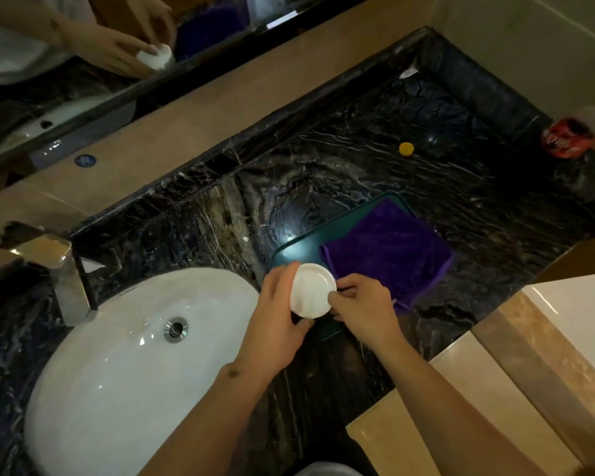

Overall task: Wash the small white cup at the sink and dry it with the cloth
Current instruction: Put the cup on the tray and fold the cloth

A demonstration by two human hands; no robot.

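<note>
The small white cup (312, 289) is held between both hands, its opening facing up, above the near left corner of a dark green tray (296, 250). My left hand (275, 321) wraps its left side; my right hand (361, 305) pinches its right rim. A purple cloth (389, 250) lies folded on the tray just right of the cup. The white oval sink (117, 365) with its drain (176, 328) lies to the left, and the chrome tap (49, 255) stands at its far left; no water is seen running.
The counter (358, 159) is dark veined marble. A yellow cap (406, 148) lies at the back, a red drinks can (569, 137) at the far right corner. A mirror along the wall reflects the hands. A beige ledge borders the counter on the right.
</note>
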